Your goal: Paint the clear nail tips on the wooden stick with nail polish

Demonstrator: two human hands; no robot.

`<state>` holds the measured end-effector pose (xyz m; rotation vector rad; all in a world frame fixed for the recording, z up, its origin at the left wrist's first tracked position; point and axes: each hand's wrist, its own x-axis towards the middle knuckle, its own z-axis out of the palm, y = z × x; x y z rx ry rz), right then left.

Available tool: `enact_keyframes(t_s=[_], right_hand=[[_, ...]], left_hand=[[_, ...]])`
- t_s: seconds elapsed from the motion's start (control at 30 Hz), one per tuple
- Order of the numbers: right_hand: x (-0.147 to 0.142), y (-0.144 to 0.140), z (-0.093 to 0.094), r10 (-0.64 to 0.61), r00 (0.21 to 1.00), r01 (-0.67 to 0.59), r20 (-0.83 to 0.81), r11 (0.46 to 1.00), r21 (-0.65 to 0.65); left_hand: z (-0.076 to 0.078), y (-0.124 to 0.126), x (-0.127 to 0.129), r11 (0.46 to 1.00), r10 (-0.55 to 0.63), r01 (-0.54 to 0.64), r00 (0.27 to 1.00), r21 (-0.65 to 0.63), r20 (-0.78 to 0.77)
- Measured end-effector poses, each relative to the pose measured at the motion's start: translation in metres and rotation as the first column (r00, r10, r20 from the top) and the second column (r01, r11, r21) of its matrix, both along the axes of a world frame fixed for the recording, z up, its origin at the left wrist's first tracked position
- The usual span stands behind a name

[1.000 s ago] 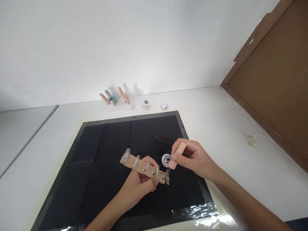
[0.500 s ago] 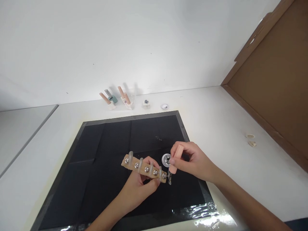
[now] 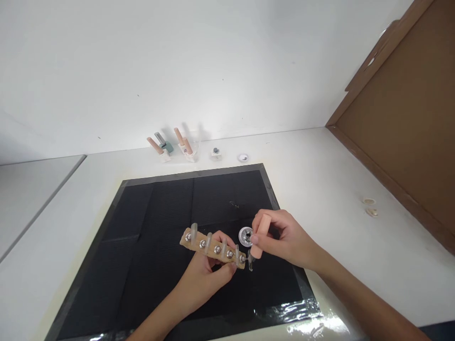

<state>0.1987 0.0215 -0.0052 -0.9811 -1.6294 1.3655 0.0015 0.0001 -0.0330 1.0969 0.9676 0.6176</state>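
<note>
- Centrally, a black square work mat [image 3: 159,222] covers the white table [image 3: 337,180].
- Left hand [image 3: 206,277] grips a light wooden strip with silver bolts [image 3: 212,248] above the mat.
- Right hand [image 3: 284,239] pinches a small peach-handled screwdriver [image 3: 259,236] at the strip's right end, beside a round metal dish [image 3: 245,236].

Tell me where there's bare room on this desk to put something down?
The black mat is bare left of the wooden strip. White tabletop lies open between mat and cardboard panel. It is crowded around both hands, the small metal dish, and the little tools by the wall.
</note>
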Motion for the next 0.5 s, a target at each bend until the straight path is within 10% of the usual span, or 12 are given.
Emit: enact_keyframes(t_s=[0.5], right_hand=[[-0.0006, 0.001, -0.0005, -0.182, 0.982, 0.183, 0.048, 0.983, -0.005]], left_hand=[[0.0004, -0.0033, 0.0, 0.998, -0.036, 0.038, 0.998, 0.04, -0.054]])
